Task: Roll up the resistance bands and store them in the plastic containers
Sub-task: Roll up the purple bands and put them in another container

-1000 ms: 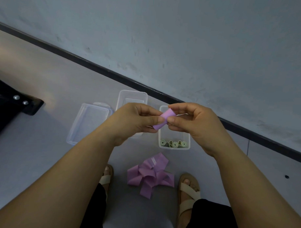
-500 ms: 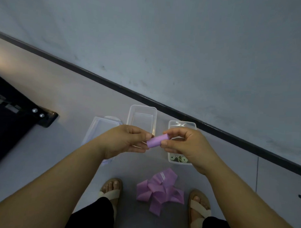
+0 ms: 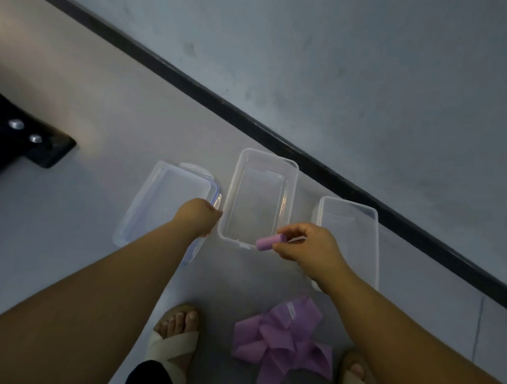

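My right hand (image 3: 307, 248) pinches a rolled purple resistance band (image 3: 266, 244) just above the near rim of the empty middle plastic container (image 3: 289, 193). My left hand (image 3: 198, 217) is curled at that container's left wall and seems to hold its rim; the fingertips are hidden. A second clear container (image 3: 372, 224) stands to the right, its near end covered by my right forearm. A loose heap of purple bands (image 3: 281, 345) lies on the floor between my feet.
A clear lid or shallow tray (image 3: 160, 200) lies left of the middle container. A dark baseboard (image 3: 277, 135) and the wall run diagonally behind the containers. A black object (image 3: 32, 144) is at the far left. My sandalled feet (image 3: 173, 341) flank the heap.
My left hand let go of the roll and dropped to the middle container's left rim. My right hand carried the roll down to that container's near edge. The camera tilted down.
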Motion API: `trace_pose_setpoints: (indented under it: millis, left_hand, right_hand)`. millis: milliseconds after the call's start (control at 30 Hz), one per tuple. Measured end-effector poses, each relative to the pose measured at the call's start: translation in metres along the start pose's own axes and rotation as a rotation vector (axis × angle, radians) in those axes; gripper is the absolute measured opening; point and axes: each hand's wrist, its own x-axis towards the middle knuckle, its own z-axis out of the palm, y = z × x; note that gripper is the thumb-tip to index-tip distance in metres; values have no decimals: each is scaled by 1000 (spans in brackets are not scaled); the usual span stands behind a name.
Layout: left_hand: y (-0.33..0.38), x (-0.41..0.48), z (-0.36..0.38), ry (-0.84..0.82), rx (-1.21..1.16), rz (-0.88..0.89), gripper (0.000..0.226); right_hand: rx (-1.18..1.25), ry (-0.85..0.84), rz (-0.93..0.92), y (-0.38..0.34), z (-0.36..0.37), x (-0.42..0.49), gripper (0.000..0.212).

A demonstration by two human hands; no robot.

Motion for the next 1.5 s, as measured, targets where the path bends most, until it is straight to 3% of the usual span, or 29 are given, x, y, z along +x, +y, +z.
trace_pose_setpoints:
  millis: [167,500,600,1067,1500]
  left_hand:
    - [-22,27,23,90,130,53,37]
    - [-38,40,39,120,-183,20,16]
    - [-41,39,41,129,-310,-15,21]
    - [-42,39,42,103,-419,-27,20]
    - [-44,40,42,84,-454,-23,22]
  right_hand:
    - [-151,26,-54,12,32,49,18]
    - [-357,-18,-129,20,83,110,18]
    - [-426,-40,-126,24,90,118,17]
    - [-612,-162,-168,27,107,127,17]
    - [-344,-214,-24,28,101,129,13]
